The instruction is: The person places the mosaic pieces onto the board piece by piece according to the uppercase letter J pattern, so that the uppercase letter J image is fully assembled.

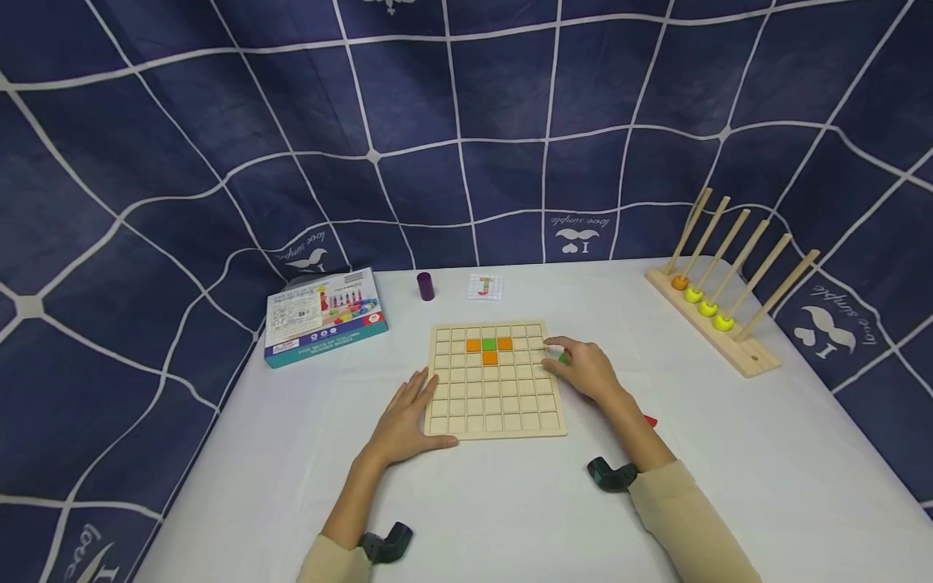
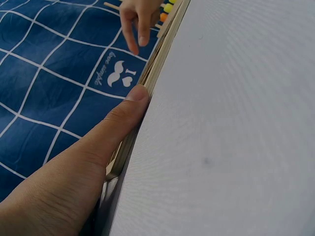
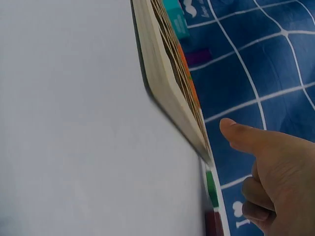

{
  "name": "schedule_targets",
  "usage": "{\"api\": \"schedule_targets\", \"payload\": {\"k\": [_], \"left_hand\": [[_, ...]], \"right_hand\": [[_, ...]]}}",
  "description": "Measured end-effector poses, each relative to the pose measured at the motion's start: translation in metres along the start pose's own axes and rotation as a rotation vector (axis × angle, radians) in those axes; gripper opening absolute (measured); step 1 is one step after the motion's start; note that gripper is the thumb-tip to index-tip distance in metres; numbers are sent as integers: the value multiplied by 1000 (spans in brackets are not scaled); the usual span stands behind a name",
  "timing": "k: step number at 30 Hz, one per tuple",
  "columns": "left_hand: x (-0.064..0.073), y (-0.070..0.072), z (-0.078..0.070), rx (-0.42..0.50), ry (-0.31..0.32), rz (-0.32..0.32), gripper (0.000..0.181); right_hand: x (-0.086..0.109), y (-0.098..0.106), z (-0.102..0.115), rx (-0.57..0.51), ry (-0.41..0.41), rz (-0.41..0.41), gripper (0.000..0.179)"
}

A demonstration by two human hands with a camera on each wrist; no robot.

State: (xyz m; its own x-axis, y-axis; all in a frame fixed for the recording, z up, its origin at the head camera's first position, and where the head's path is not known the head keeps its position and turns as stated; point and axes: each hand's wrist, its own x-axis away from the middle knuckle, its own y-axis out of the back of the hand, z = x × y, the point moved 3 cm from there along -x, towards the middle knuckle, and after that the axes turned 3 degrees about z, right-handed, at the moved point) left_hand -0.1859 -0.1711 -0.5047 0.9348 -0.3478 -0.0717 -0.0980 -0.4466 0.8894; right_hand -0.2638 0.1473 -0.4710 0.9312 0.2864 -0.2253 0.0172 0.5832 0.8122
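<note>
A wooden grid board (image 1: 488, 401) lies flat on the white table, with orange tiles (image 1: 474, 346) and green tiles (image 1: 489, 344) in a small T shape in its upper part. My left hand (image 1: 404, 417) rests at the board's lower left corner, fingers along the left side and the thumb (image 2: 120, 115) straight along the near edge. Over the right edge hovers my right hand (image 1: 583, 368), thumb and index finger apart with nothing seen between their tips. Below it, a loose green piece (image 3: 211, 189) lies on the table beside the board.
Partly hidden by the right forearm is a red piece (image 1: 650, 421). Behind the board stand a purple cylinder (image 1: 426, 286) and a pattern card (image 1: 484, 287). A game box (image 1: 325, 320) lies at the back left; a peg stand (image 1: 754, 356) with beads is at the right.
</note>
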Motion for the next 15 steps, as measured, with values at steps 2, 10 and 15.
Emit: {"api": "schedule_targets", "payload": {"k": [2,10,15], "left_hand": [[0,0,0,-5,0,0,118],[-1,1,1,-1,4,8,119],[-1,0,1,11,22,35,118]], "right_hand": [[2,5,-6,16,-13,-12,41],[8,12,-24,84,-86,-14,43],[12,11,-30,143,-130,20,45]]}}
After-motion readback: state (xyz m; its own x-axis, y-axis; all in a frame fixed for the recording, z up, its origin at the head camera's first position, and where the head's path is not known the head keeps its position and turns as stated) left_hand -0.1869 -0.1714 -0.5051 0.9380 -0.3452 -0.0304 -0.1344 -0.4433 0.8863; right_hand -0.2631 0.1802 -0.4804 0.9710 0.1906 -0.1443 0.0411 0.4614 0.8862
